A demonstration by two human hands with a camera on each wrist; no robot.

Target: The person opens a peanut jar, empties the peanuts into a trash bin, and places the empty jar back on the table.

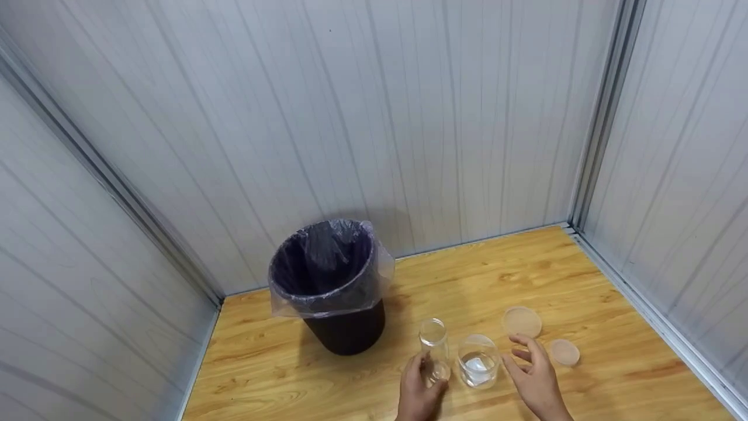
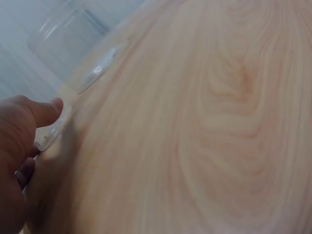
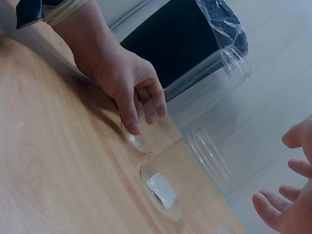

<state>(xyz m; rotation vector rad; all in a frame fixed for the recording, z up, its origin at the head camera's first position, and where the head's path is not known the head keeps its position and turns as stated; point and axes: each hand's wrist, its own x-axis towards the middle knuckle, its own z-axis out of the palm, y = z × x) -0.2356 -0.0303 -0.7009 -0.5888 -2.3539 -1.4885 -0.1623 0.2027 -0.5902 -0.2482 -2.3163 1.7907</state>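
My left hand (image 1: 419,390) grips a tall, narrow clear jar (image 1: 434,342) low down near its base, thumb on one side and fingers on the other. The tall jar stands upright with its mouth uncovered. Just right of it is a shorter, wider clear jar (image 1: 478,374), also uncovered, with a small white packet (image 3: 162,190) lying at its bottom. My right hand (image 1: 534,374) hovers beside the wide jar, fingers spread and loosely bent around nothing. Beyond it lie a larger round translucent lid (image 1: 522,321) and a smaller one (image 1: 565,352).
A black waste bin (image 1: 347,330) lined with a thin purplish bag (image 1: 380,269) stands to the left of the jars, close to the back wall (image 1: 350,117). Pale panel walls border the wood-grain surface (image 1: 257,362) at the left, back and right.
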